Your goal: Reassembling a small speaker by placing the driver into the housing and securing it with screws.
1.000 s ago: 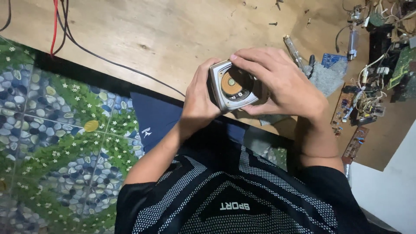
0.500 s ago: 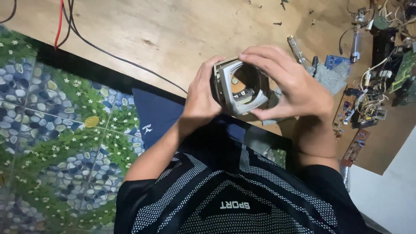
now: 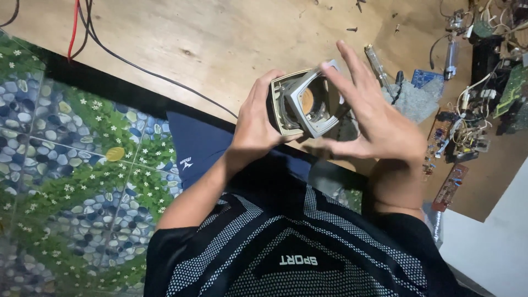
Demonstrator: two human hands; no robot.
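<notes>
The left hand (image 3: 257, 124) grips a beige, boxy plastic housing (image 3: 281, 104) from its left side, thumb and fingers wrapped around the edge so that the open face points up toward the camera. The right hand (image 3: 379, 129) meets it from the other side with fingers spread fairly wide – the fingertips (image 3: 329, 67) rest on the top corner of a grey square frame (image 3: 313, 102), which sits tilted in the mouth of the housing, one side lifted proud of the rim. Through the frame an orange-brown round part (a disc or coil, too small to tell) shows deep inside. So the piece lies between the two hands, held up above the near edge of the wooden table (image 3: 220, 44), its depth axis running roughly toward the camera; the right hand is the one on the frame, the left only steadies the shell. Below the hands are a dark blue cloth (image 3: 198, 148) and the person's lap, and to the left a pebble-and-flower patterned floor (image 3: 71, 165). There is open wood ahead and to the left, crossed by black and red cables (image 3: 88, 33). To the right it is crowded – a screwdriver (image 3: 378, 66), a grey rag (image 3: 415, 99), loose screws, and a tangle of circuit boards and wires (image 3: 467, 132).
</notes>
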